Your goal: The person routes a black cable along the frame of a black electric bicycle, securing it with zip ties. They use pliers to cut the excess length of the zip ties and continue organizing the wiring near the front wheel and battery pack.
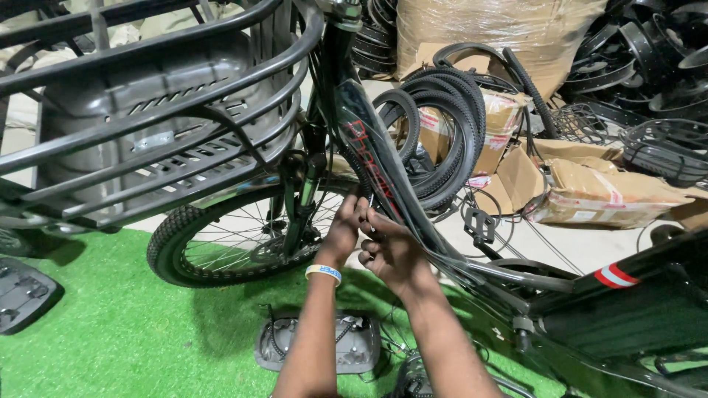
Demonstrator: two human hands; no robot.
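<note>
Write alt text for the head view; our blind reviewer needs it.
Both hands, left hand and right hand, work at the black bicycle frame behind the front wheel. A front basket is above; spare tyres and cardboard boxes lie behind.

1. The bicycle frame down tube point(383, 173) runs diagonally from upper centre to lower right.
2. The front basket point(158, 110) sits left of the down tube, above the front wheel point(221, 243).
3. The front fork point(302, 214) stands between the basket and the wheel hub.
4. The left hand point(343, 232) and right hand point(394, 254) meet at the underside of the down tube, right of the wheel.
5. A plate with a chain point(317, 343) lies on the artificial turf point(110, 332), below the hands.
6. Stacked tyres point(442, 133) lean behind the tube.
7. Cardboard boxes point(590, 191) lie right of the tyres.
8. A pedal point(479, 225) hangs between the tube and the boxes.
</note>
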